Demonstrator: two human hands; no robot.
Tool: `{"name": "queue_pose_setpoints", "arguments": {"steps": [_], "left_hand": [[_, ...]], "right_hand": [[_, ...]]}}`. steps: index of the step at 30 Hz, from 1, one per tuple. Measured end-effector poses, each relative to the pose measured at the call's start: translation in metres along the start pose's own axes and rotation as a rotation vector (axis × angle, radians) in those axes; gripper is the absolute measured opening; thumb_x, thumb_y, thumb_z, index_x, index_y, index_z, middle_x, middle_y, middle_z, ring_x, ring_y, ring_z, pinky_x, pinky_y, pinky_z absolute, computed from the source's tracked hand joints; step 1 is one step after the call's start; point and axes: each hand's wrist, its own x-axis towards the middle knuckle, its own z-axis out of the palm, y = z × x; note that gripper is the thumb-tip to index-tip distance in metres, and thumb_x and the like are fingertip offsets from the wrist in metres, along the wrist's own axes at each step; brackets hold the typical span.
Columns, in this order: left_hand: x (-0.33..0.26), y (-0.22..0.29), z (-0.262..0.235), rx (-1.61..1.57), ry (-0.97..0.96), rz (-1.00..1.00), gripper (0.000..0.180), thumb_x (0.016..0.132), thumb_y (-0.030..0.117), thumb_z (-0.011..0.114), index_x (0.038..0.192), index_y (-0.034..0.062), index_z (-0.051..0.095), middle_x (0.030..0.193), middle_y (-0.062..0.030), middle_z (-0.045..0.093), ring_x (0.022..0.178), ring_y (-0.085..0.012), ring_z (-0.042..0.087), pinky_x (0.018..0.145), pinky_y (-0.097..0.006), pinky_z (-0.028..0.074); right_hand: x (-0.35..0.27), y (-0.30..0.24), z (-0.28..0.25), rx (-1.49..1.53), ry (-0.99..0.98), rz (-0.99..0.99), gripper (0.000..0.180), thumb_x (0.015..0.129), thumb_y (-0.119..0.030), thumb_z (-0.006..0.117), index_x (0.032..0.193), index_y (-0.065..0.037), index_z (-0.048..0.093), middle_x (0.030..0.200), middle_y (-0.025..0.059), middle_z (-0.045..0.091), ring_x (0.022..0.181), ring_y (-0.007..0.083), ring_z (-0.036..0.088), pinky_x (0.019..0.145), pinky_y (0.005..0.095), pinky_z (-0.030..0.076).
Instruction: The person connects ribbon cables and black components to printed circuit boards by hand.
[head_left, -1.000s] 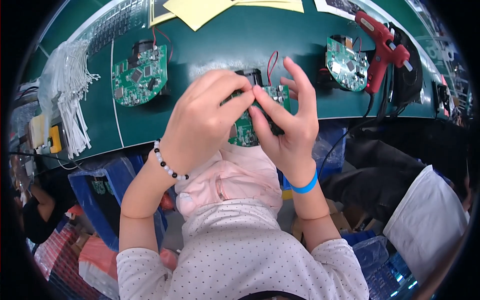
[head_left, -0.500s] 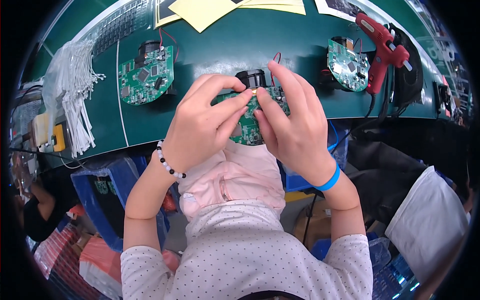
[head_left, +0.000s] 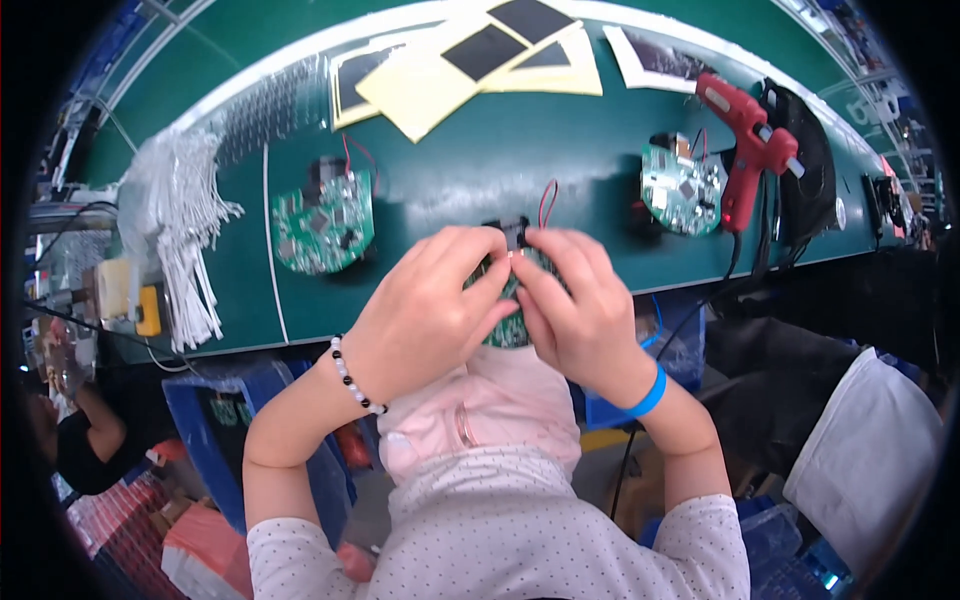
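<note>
At the near edge of the bench, both my hands close in on a green circuit board (head_left: 511, 331) with a black round part (head_left: 511, 232) at its far end. My left hand (head_left: 430, 303) grips the board from the left, thumb and index finger pinched near the black part. From the other side my right hand (head_left: 577, 312) presses in, its index finger bent against that part. The two thumbs almost meet over a tiny pale piece (head_left: 513, 256), mostly covered by fingertips. A thin red wire (head_left: 547, 203) loops up behind the hands.
Similar board assemblies lie to the left (head_left: 323, 225) and right (head_left: 682, 190). A red glue gun (head_left: 745, 150) rests at far right beside a black cloth-like thing. Yellow sheets with dark pads (head_left: 415, 95) lie at the back. White cable ties (head_left: 190, 250) hang over the left edge.
The view has tilted, so the bench and hands appear lower. My right index finger has gone from stretched out to bent against the black part. My left hand keeps its pinch.
</note>
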Motion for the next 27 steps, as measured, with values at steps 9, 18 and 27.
{"name": "queue_pose_setpoints", "arguments": {"steps": [9, 18, 27], "left_hand": [[0.139, -0.145, -0.047, 0.457, -0.146, -0.236, 0.030, 0.077, 0.023, 0.069, 0.094, -0.0010, 0.065, 0.095, -0.0177, 0.065, 0.089, -0.0319, 0.062, 0.078, -0.037, 0.049], [0.208, -0.194, 0.002, 0.383, -0.108, -0.324, 0.024, 0.077, 0.017, 0.069, 0.093, 0.0000, 0.066, 0.096, -0.0158, 0.066, 0.090, -0.0297, 0.063, 0.080, -0.036, 0.049], [0.231, -0.197, 0.008, 0.231, -0.235, -0.668, 0.025, 0.071, 0.016, 0.078, 0.087, 0.0020, 0.065, 0.089, -0.0115, 0.067, 0.086, -0.0219, 0.063, 0.078, -0.032, 0.050]], "right_hand": [[-0.001, -0.001, -0.003, 0.031, 0.016, 0.017, 0.032, 0.067, -0.007, 0.064, 0.099, 0.000, 0.061, 0.105, 0.0145, 0.056, 0.097, 0.0320, 0.055, 0.075, 0.0360, 0.049], [-0.001, 0.001, -0.001, 0.063, 0.011, 0.048, 0.034, 0.065, -0.006, 0.063, 0.098, -0.001, 0.061, 0.106, 0.0143, 0.056, 0.097, 0.0325, 0.055, 0.072, 0.0346, 0.049], [-0.001, 0.002, -0.001, 0.148, 0.019, 0.090, 0.035, 0.063, 0.000, 0.064, 0.098, 0.000, 0.060, 0.105, 0.0142, 0.056, 0.096, 0.0334, 0.055, 0.078, 0.0382, 0.049]]}}
